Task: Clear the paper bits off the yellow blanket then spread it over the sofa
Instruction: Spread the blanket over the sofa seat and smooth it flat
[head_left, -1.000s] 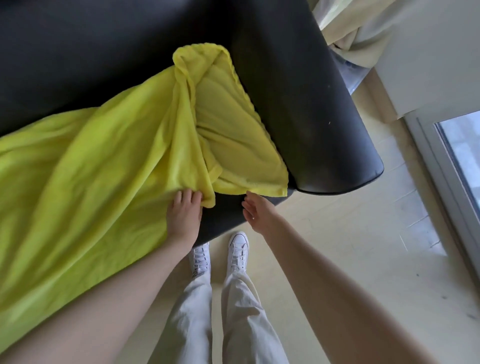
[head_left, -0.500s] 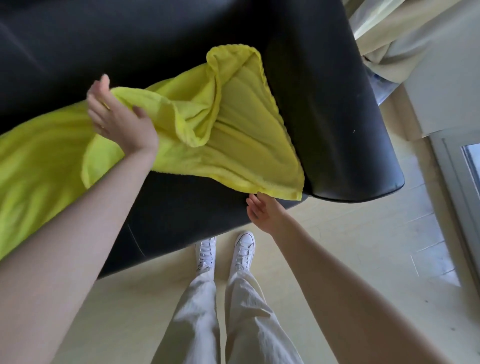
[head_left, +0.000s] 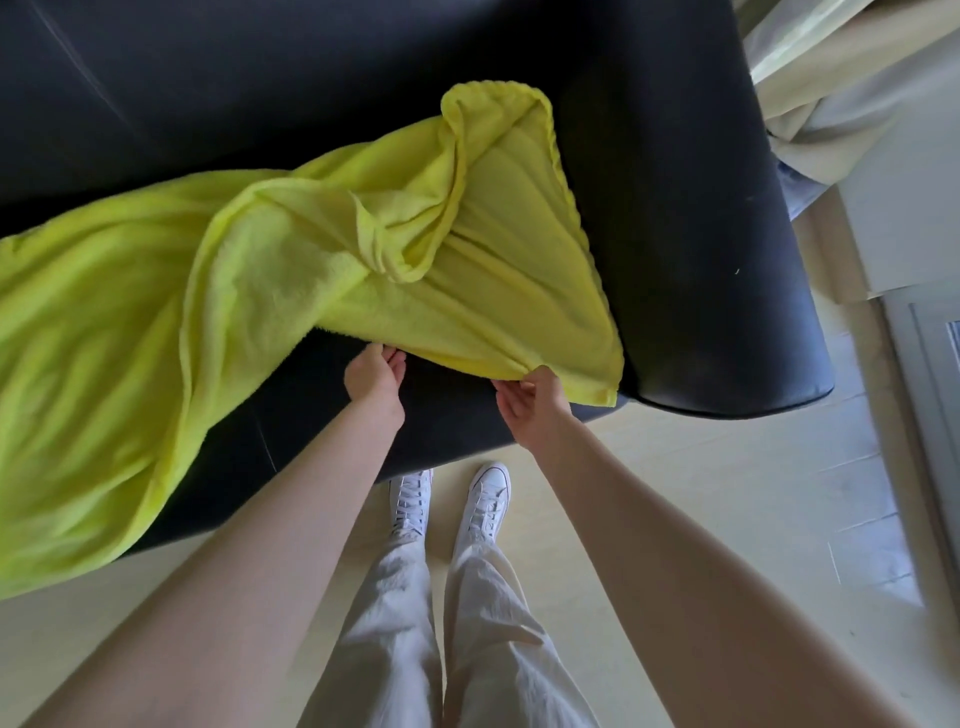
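The yellow blanket (head_left: 291, 291) lies bunched and folded across the black sofa (head_left: 691, 218), with its left part hanging over the seat's front edge. One corner is folded back near the armrest. My left hand (head_left: 373, 373) is at the blanket's near hem, its fingertips curled onto the edge. My right hand (head_left: 531, 399) pinches the same hem further right, close to the blanket's corner. No paper bits show on the blanket.
The sofa's padded armrest (head_left: 737, 358) juts out on the right. My legs and white shoes (head_left: 449, 501) stand on the pale floor just in front of the seat. A curtain (head_left: 831, 88) hangs at the upper right beside a window frame (head_left: 930, 405).
My left hand let go of the raised fold, which dropped back over the blanket, and came down to the near hem. My right hand moved up from below the corner onto the hem.
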